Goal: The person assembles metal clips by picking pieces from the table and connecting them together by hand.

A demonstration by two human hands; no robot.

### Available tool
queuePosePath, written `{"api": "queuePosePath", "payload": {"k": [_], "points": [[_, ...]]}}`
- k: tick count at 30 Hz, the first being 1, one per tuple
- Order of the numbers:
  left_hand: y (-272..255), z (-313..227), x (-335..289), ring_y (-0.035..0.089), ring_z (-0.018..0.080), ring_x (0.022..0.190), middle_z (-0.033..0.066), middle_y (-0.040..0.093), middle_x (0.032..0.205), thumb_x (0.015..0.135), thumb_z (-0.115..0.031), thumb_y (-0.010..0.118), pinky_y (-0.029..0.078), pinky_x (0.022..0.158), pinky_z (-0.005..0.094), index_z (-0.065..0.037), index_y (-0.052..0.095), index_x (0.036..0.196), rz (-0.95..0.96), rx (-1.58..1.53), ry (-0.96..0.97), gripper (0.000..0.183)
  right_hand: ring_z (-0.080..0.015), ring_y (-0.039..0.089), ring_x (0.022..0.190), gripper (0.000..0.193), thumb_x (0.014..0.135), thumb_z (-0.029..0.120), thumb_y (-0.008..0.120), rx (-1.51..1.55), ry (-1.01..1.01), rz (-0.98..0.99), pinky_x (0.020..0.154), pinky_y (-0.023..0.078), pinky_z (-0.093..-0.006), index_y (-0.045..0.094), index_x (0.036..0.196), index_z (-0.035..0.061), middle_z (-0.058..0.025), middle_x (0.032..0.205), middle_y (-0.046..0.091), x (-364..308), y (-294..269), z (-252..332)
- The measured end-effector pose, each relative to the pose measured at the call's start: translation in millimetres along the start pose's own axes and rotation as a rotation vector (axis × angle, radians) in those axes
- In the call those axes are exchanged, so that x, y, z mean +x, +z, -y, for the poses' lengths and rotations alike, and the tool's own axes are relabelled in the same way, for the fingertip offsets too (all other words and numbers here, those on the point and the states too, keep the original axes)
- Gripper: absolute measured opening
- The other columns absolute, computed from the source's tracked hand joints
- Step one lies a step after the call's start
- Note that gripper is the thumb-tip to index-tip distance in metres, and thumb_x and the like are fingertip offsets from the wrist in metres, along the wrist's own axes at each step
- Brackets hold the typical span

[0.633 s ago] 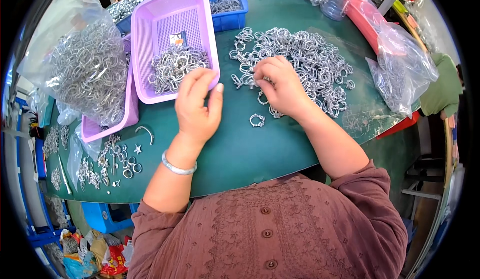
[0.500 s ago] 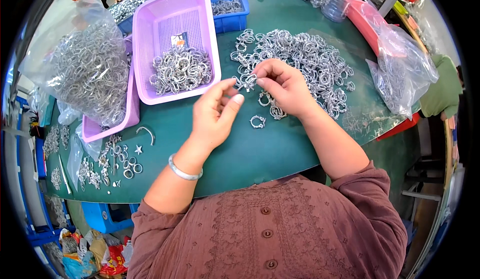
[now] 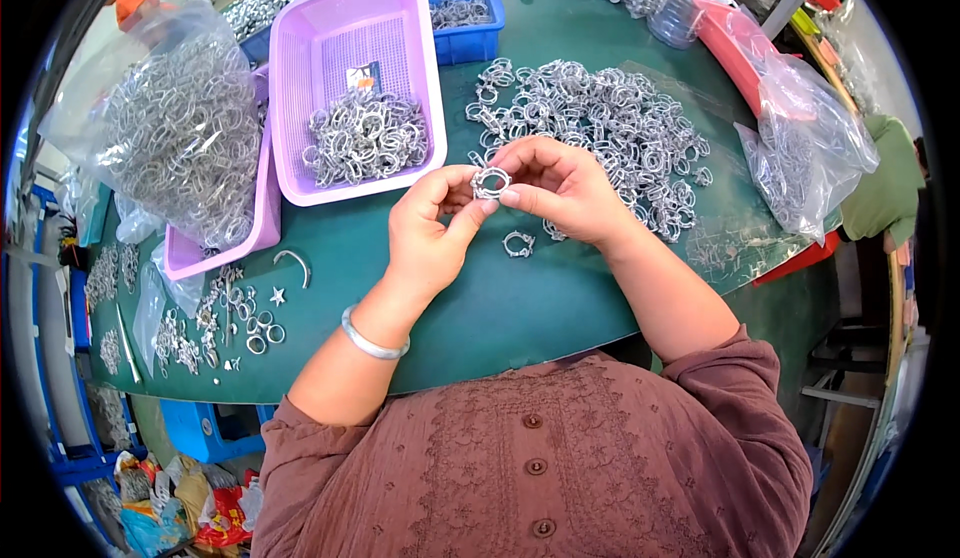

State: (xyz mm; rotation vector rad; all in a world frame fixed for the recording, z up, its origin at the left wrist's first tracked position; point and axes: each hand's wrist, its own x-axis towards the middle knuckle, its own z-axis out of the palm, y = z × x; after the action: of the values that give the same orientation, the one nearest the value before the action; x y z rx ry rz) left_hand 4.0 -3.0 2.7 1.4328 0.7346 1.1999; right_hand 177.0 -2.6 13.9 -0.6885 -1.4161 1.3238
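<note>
Both hands meet over the desk, a silver ring held up between them. Left hand: grip pinched nearly closed, thumb and fingers on the ring's left side. Right hand: same small pinch, thumb and fingertips at the ring's right side; remaining fingers curled. Ring's round face and opening show toward the viewer.

Near at hand: spare ring alone on the desk, on the body side of the pair of hands. Big pile of similar silver pieces just past the right hand, spread to the right. Purple basket beyond the left hand, silver pieces heaped at its near end, small card behind them. Blue bin just right of the basket, also holding metal pieces.

Further left: clear bag full of silver pieces. Nearer the body, a curved rod, a star. Pale bangle around left wrist.
</note>
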Motion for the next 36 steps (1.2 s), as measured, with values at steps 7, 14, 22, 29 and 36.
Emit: {"api": "queuePosePath", "payload": {"k": [7, 14, 22, 29, 36], "points": [[-0.1, -4.6, -0.3, 0.054, 0.0093, 0.066, 0.0048, 0.056, 0.080, 0.070, 0.004, 0.065, 0.047, 0.060, 0.0210, 0.000, 0.056, 0.095, -0.069, 0.338, 0.181, 0.027, -0.0091, 0.055, 0.084, 0.020, 0.080, 0.002, 0.057, 0.009, 0.169, 0.044, 0.075, 0.046, -0.0230, 0.054, 0.099, -0.0008, -0.0035, 0.090, 0.059, -0.7, -3.4, -5.3], [-0.8, -6.3, -0.8, 0.054, 0.0104, 0.066, 0.0052, 0.055, 0.079, 0.070, 0.005, 0.063, 0.047, 0.059, 0.0212, -0.001, 0.056, 0.095, -0.047, 0.374, 0.256, 0.027, -0.0096, 0.055, 0.085, 0.022, 0.081, 0.001, 0.054, -0.021, 0.192, 0.086, 0.078, 0.045, -0.0242, 0.053, 0.103, -0.0014, -0.0041, 0.092, 0.059, -0.8, -3.4, -4.1], [-3.8, -6.8, -1.0, 0.053, 0.0095, 0.075, 0.0043, 0.053, 0.086, 0.073, 0.005, 0.062, 0.045, 0.066, 0.0206, -0.001, 0.055, 0.101, 0.019, 0.397, 0.241, 0.030, -0.0091, 0.055, 0.084, 0.020, 0.081, 0.002, 0.054, -0.032, 0.181, 0.079, 0.076, 0.045, -0.0235, 0.054, 0.101, -0.0007, -0.0039, 0.090, 0.059, -1.4, -3.7, -5.3], [-4.7, -4.6, -0.5, 0.052, 0.0102, 0.077, 0.0054, 0.053, 0.089, 0.075, 0.006, 0.058, 0.045, 0.068, 0.0208, 0.000, 0.055, 0.104, 0.065, 0.389, 0.269, 0.030, -0.0060, 0.052, 0.076, 0.013, 0.081, 0.002, 0.055, -0.062, 0.182, 0.049, 0.068, 0.043, -0.0206, 0.055, 0.094, 0.0006, -0.0009, 0.084, 0.057, -0.8, -3.6, -7.3], [-2.9, -2.1, 0.7, 0.056, 0.0149, 0.071, 0.0073, 0.056, 0.081, 0.072, 0.006, 0.059, 0.046, 0.064, 0.0241, -0.002, 0.058, 0.101, 0.023, 0.377, 0.307, 0.030, -0.0039, 0.050, 0.072, 0.010, 0.080, 0.002, 0.056, -0.062, 0.195, 0.024, 0.063, 0.041, -0.0190, 0.055, 0.090, 0.0013, 0.0010, 0.081, 0.056, -0.8, -2.9, -3.5]]}}
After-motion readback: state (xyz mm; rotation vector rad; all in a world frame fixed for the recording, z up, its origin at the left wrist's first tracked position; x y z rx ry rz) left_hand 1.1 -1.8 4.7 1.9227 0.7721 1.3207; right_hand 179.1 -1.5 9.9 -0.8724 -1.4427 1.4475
